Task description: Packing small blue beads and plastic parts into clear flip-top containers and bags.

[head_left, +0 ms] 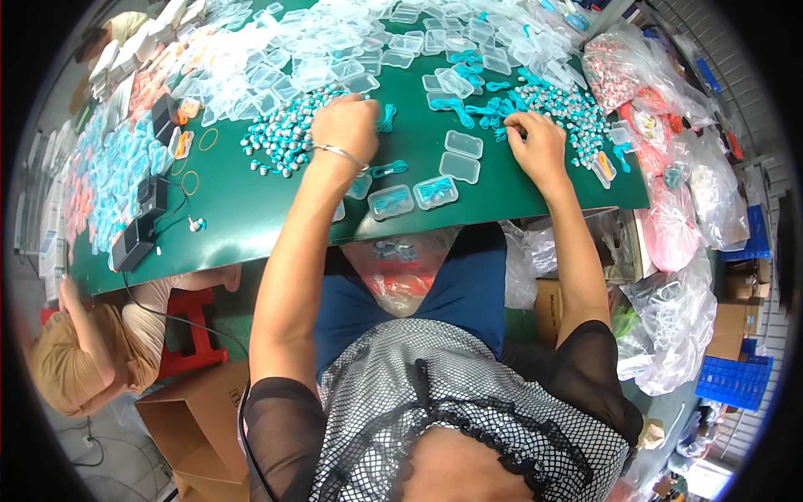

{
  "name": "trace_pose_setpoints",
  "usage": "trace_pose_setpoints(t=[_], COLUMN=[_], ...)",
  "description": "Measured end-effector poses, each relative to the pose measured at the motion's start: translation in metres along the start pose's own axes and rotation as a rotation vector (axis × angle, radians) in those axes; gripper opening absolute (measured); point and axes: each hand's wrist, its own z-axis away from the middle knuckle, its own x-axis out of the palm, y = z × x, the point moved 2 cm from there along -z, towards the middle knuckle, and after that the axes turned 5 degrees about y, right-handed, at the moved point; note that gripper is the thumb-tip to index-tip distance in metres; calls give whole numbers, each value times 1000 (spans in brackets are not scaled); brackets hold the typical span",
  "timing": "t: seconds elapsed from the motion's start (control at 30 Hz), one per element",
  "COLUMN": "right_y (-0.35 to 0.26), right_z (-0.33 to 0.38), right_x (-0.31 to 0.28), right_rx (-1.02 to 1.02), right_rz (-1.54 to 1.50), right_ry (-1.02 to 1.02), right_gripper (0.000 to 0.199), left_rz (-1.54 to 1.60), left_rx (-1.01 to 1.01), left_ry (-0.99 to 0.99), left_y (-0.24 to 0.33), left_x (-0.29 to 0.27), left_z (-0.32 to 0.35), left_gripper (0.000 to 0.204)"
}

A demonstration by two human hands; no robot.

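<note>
My left hand (345, 132), with a metal bangle at the wrist, is over the right edge of a heap of small teal and silver earbud pieces (280, 138). Its fingers curl downward and closed, and whatever they hold is hidden. On the right, my right hand (538, 147) has its thumb and bent forefinger slightly apart, beside a bunch of teal earphone cables (493, 110). Nothing shows between those fingers. Between my hands lies an open clear plastic case (461, 157). Closer to me are two closed cases (391, 202) with coiled teal cables inside, and a loose cable bundle (389, 169).
Many clear cases (335, 42) cover the far side of the green table (251, 226). More teal pieces (577, 109) lie at right, near plastic bags (669, 217). Black boxes (134, 243) with a cord stand at left. A co-worker (100, 356) sits at lower left.
</note>
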Motion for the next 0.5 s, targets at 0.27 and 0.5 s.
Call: trace_pose_setpoints(t=[0.27,0.5], right_y=[4,34], right_z=[6,12], right_x=[11,-17], right_rx=[-66,72], right_rz=[164,-8], right_ry=[-81,59], right_gripper=[16,13], left_rz=[-195,-214], left_rx=[-44,2], left_ry=[6,0], left_y=[-15,-14], left_x=[-3,0], left_z=[15,16], left_gripper=[11,13])
